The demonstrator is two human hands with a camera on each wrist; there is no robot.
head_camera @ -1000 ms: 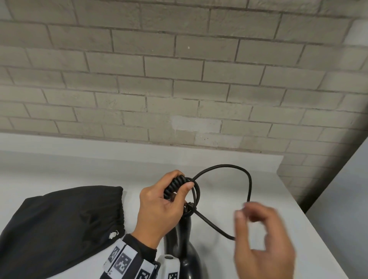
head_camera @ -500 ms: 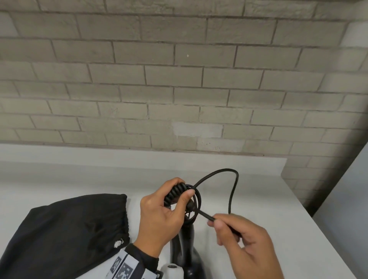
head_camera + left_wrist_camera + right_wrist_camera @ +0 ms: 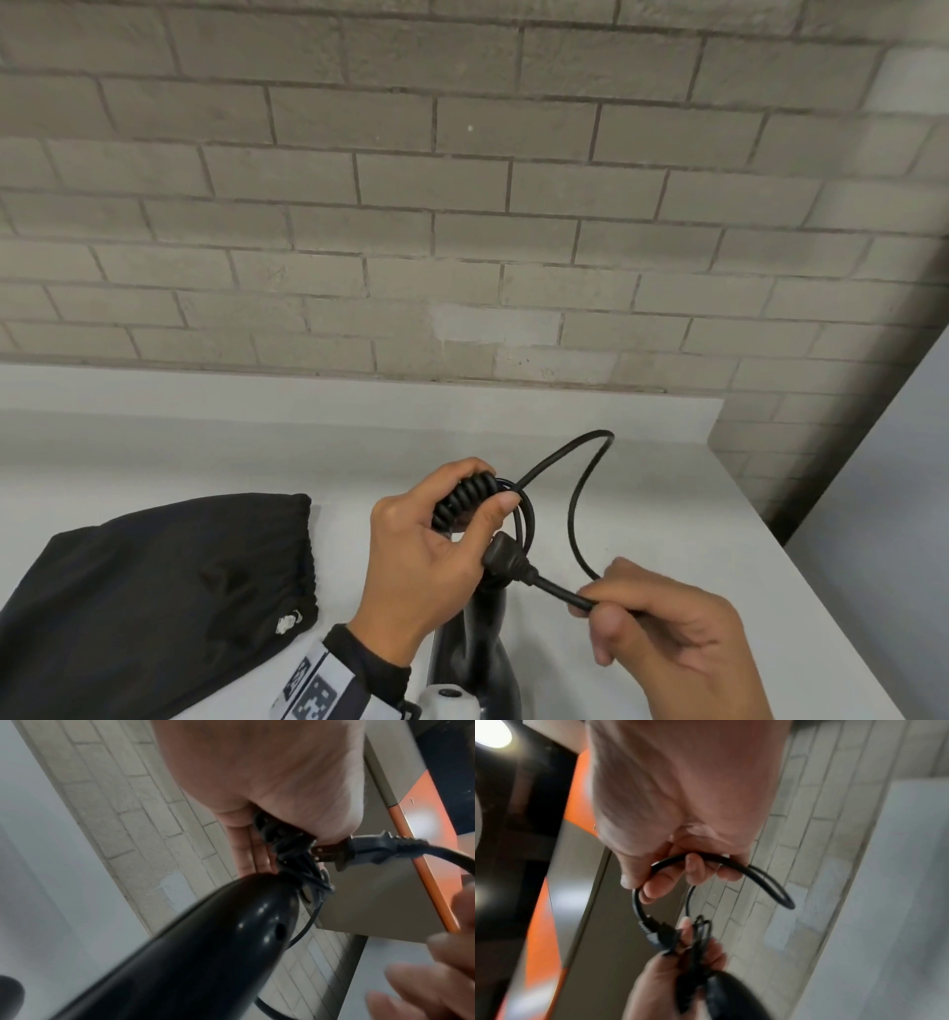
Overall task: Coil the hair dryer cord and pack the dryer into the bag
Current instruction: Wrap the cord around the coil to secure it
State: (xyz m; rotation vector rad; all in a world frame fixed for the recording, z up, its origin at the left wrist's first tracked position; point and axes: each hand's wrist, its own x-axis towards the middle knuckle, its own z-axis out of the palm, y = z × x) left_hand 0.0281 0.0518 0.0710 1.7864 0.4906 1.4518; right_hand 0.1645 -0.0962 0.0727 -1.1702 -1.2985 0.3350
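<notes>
My left hand (image 3: 436, 539) grips the coiled black cord (image 3: 459, 501) bunched at the top of the hair dryer's handle (image 3: 475, 647), which stands upright below it. The glossy black handle (image 3: 192, 953) fills the left wrist view. The plug (image 3: 506, 560) sits against my left palm, its prongs (image 3: 321, 852) pointing into the coil. My right hand (image 3: 662, 647) pinches the cord (image 3: 706, 860) just behind the plug. A loose loop of cord (image 3: 590, 462) arches above the table between both hands. The black drawstring bag (image 3: 144, 601) lies flat at the left.
The white table (image 3: 667, 514) runs back to a grey brick wall (image 3: 462, 205). Its right edge drops off near a grey panel (image 3: 898, 488). An orange-edged surface (image 3: 424, 841) shows in the wrist views.
My right hand took hold of the cord near the plug and has drawn the plug up against my left hand. The loose loop has grown smaller.
</notes>
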